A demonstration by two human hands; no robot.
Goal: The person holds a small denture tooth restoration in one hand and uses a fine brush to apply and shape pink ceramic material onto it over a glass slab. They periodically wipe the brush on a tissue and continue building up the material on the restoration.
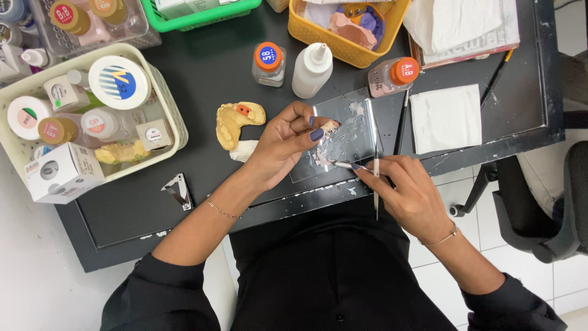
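Far left: cream basket [174, 125] on the black table [202, 67], packed with round-lidded jars, small bottles and white boxes. Metal clip [178, 190] lies on the table just right of it, near the front edge.

Yellow dental cast [236, 121], arch-shaped, sits mid-table just left of the left hand; a white lump is partly hidden under that hand.

Left hand [283, 144]: fingers curled tight, thumb and fingertips pinching a small pale piece [329, 127], held just above the left part of the clear mixing slab [355, 132]. Can't tell what the piece is, too small. Its axis isn't readable.

Slab lies flat at the table's front edge, smeared with white paste.

Right hand [411, 195]: fingers closed narrow around two thin instruments. One, a slim metal instrument [343, 164], runs near-horizontal, long axis left-right, tip pointing left and touching the paste just below the pinched piece. The other, a second thin tool [376, 184], is near-vertical, long axis running away from the person, upper end over the slab, lower end past the table edge.

Behind the slab: bottle with orange cap [268, 62], white squeeze bottle [312, 69], another orange-capped bottle [392, 76] lying tilted. Yellow basket [343, 52] behind those, pink and purple pieces inside.

Right: white folded tissue [445, 117] flat on the table, a brush [497, 76] lying diagonally beside it. Chair [551, 202] at far right, off the table.
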